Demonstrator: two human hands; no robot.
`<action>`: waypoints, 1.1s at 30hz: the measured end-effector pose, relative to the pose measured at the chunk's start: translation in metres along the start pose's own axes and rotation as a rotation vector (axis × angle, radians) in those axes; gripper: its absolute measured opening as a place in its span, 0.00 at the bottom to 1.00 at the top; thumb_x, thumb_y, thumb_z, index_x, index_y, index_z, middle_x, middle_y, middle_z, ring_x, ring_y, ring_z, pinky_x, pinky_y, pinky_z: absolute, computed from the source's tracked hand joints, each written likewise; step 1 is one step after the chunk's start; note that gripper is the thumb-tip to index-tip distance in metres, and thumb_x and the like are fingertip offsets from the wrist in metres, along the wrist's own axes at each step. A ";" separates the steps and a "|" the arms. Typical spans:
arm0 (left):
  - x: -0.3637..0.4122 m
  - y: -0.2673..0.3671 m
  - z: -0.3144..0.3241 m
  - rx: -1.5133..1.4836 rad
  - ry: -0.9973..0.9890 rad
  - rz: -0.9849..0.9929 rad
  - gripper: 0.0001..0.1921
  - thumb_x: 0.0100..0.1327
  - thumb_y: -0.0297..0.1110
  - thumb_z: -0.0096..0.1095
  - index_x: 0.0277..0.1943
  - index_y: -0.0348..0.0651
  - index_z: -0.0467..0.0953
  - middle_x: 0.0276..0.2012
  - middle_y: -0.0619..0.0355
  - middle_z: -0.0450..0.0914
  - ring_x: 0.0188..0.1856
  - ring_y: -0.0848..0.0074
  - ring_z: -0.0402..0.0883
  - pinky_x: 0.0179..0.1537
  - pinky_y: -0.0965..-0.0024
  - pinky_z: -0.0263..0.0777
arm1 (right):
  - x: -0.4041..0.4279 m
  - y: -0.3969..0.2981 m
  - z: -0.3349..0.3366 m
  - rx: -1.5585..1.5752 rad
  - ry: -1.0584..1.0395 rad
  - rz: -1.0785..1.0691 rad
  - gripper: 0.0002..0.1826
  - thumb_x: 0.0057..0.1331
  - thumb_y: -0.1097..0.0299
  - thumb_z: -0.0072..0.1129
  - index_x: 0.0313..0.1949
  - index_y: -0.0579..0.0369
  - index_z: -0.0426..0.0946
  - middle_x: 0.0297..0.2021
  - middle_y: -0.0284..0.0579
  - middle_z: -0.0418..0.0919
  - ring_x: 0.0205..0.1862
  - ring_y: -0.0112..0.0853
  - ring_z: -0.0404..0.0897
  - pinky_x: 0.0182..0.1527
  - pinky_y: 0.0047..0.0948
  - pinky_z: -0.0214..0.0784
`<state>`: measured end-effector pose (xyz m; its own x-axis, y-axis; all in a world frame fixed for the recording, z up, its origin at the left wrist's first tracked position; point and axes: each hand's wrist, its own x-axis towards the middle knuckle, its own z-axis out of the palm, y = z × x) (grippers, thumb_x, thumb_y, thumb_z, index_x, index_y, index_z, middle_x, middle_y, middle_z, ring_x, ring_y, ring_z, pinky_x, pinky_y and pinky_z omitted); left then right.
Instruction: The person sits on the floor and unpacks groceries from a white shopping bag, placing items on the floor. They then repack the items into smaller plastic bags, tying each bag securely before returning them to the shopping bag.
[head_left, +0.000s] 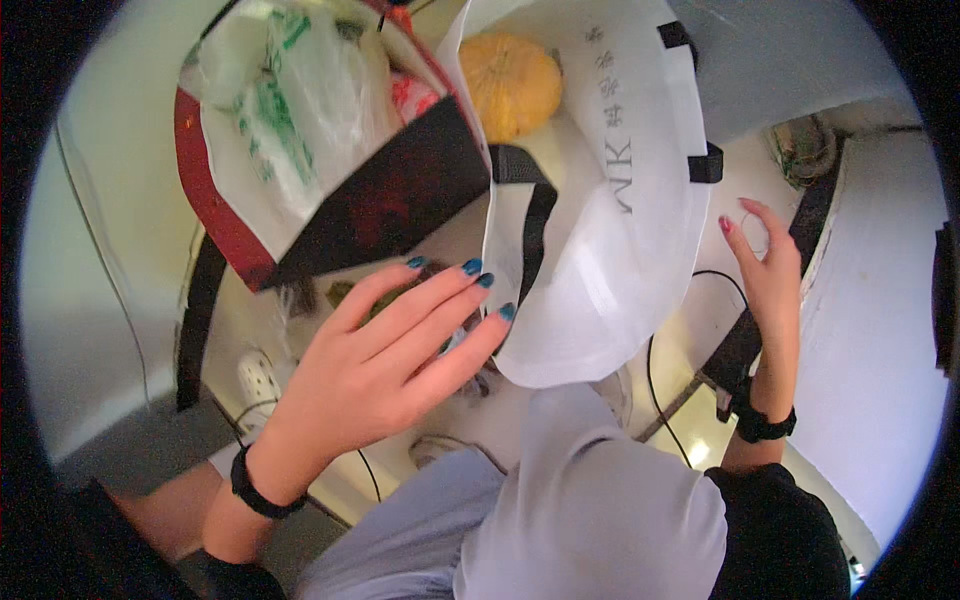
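My left hand (390, 360) is spread palm down, with its fingertips at the near edge of a large white bag (585, 300) with black handles; whether they touch it I cannot tell. Inside that bag lies an orange pumpkin (514, 86). To its left, a dark red and black bag (375, 199) gapes wide, with clear plastic bags (322, 112) bearing green print in it. My right hand (772, 262) hovers at the right of the white bag, thumb and forefinger apart, with nothing seen between them. Something green and leafy is partly hidden behind my left hand.
A black cable (655, 390) runs down right of my knees. At the upper right, a round bundle (804, 150) with green strands lies by a white panel (877, 315). A white clog (259, 379) is on the floor at left, beside another person's bare leg (176, 502).
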<state>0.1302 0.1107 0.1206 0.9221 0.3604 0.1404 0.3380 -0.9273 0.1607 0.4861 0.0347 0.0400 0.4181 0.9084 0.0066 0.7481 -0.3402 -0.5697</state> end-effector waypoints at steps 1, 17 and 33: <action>0.004 -0.006 -0.007 0.041 0.037 -0.023 0.14 0.51 0.28 0.52 0.43 0.43 0.76 0.44 0.55 0.76 0.50 0.68 0.73 0.51 0.62 0.65 | 0.002 -0.001 0.008 0.269 -0.018 0.058 0.23 0.61 0.56 0.57 0.47 0.62 0.72 0.37 0.47 0.77 0.37 0.33 0.75 0.44 0.27 0.65; -0.031 -0.065 -0.030 0.017 0.018 -0.390 0.24 0.52 0.25 0.59 0.53 0.38 0.66 0.42 0.49 0.76 0.44 0.60 0.74 0.47 0.63 0.65 | 0.063 -0.142 -0.068 0.156 0.176 -0.360 0.06 0.56 0.74 0.56 0.31 0.64 0.73 0.21 0.46 0.76 0.24 0.28 0.76 0.28 0.24 0.66; -0.104 -0.049 -0.026 0.075 0.224 -0.468 0.26 0.47 0.25 0.61 0.53 0.37 0.67 0.42 0.51 0.75 0.49 0.63 0.72 0.59 0.60 0.58 | 0.154 -0.163 0.119 -0.584 -0.703 -0.005 0.17 0.61 0.62 0.53 0.45 0.62 0.71 0.37 0.51 0.77 0.33 0.31 0.77 0.34 0.29 0.70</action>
<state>0.0123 0.1216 0.1236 0.6089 0.7434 0.2768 0.7247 -0.6632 0.1869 0.3673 0.2592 0.0361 0.1468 0.7838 -0.6034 0.9710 -0.2307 -0.0635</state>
